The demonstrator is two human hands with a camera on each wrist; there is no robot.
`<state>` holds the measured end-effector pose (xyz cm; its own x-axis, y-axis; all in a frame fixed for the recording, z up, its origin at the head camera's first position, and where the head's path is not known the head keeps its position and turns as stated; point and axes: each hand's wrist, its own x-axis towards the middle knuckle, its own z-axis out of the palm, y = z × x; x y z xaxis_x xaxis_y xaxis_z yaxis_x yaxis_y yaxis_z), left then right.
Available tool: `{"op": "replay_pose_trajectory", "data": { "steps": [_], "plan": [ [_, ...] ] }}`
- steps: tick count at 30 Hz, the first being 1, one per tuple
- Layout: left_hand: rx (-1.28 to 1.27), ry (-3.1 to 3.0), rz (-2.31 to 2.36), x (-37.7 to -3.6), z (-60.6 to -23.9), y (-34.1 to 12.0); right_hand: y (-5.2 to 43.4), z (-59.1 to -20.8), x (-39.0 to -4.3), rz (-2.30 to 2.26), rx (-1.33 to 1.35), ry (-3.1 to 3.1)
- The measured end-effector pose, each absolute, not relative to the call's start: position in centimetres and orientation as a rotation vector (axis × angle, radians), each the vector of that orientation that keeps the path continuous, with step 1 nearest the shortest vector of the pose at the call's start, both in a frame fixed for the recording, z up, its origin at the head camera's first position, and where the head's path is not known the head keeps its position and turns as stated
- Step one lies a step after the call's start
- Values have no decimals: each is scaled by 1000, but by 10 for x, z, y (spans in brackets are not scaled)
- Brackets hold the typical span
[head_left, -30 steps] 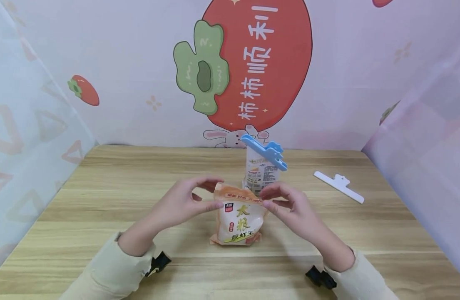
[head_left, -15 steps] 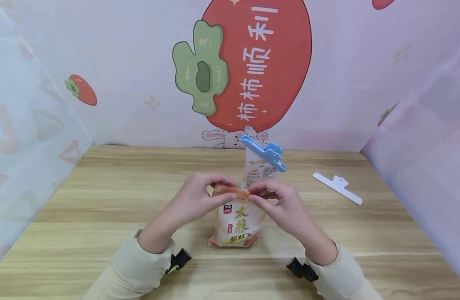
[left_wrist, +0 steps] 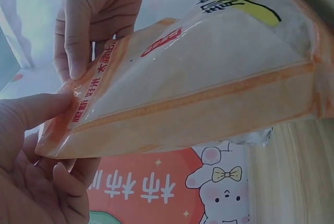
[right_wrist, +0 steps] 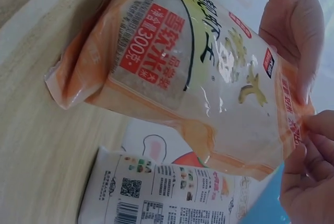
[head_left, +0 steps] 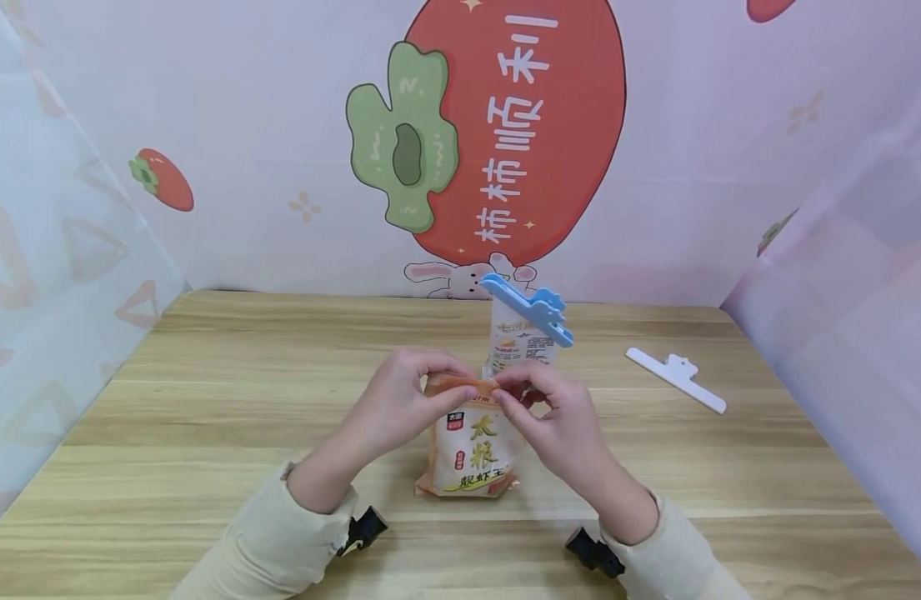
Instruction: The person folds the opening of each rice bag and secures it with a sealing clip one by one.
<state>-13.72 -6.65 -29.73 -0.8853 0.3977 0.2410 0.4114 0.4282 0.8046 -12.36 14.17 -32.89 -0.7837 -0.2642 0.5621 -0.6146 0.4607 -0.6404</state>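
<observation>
An orange and white bag of rice (head_left: 475, 454) stands upright on the table in front of the person. The left hand (head_left: 407, 396) pinches its top edge on the left, thumb in front and fingers behind. On the right part of the same edge, the right hand (head_left: 553, 408) pinches the orange film between thumb and fingers. The left wrist view shows both thumbs on the flattened top strip of the rice bag (left_wrist: 198, 78). In the right wrist view the rice bag (right_wrist: 198, 72) has a creased side, and its lower end is folded.
Behind the rice bag stands a white printed package (head_left: 516, 337) with a blue bag clip (head_left: 528, 308) across its top. A white bag clip (head_left: 676, 379) lies on the wooden table (head_left: 227, 400) at the right. Printed cloth walls (head_left: 265, 108) enclose the table.
Both hands have come closer together along the top of the rice bag, and its loose top edge is now pinched flatter. The clips and the white package have stayed in place.
</observation>
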Motion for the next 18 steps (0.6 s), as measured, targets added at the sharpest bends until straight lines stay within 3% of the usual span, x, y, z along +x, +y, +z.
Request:
{"op": "replay_pose_trajectory", "data": {
  "steps": [18],
  "plan": [
    [-625, -2654, -1610, -137, -300, -61, 129, -339, -121, 1023, 874, -2055]
  ]
}}
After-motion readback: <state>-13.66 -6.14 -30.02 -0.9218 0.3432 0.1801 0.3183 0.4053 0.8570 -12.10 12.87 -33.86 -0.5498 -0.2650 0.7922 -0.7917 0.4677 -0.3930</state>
